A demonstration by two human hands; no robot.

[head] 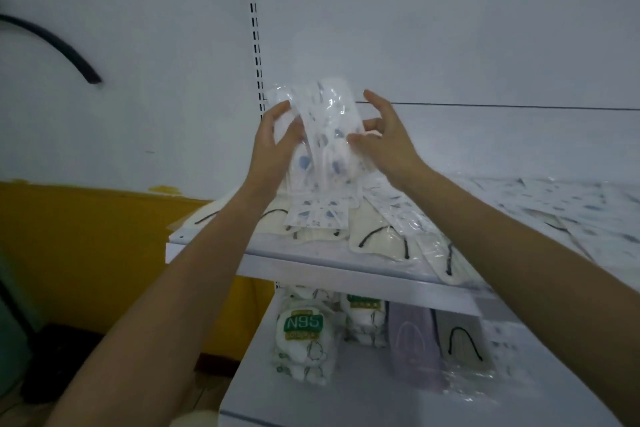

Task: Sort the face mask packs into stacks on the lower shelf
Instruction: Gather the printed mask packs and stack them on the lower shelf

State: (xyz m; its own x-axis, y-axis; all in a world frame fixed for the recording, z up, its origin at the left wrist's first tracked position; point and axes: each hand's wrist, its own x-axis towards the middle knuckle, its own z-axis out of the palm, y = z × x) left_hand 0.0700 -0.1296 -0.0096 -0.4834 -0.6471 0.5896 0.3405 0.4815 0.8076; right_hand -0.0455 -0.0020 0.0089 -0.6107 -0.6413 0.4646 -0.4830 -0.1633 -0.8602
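Two shelves sit below the hands: upper shelf (311, 265) strewn with loose packs, lower shelf (346, 402) with stacks begun. A bundle of mask packs (329, 135) stands upright between left hand (277, 139) and right hand (386, 144), both gripping its edges. This looks like gathering one kind; next, the bundle needs lowering onto a matching stack.

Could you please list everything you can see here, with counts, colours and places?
held packs: a few, exact count unclear, white with blue print, between both hands above the upper shelf
cream packs: several, cream with black loops, upper shelf front
printed packs: many, white and blue, upper shelf right
green-label packs: two, white, lower shelf left
lilac pack: one, lilac, lower shelf middle
grey pack: one, grey with black loop, right of lilac pack
upper shelf: one, white, centre
lower shelf: one, white, below
hose: one, black, wall left
left hand: grips held packs
right hand: pinches held packs
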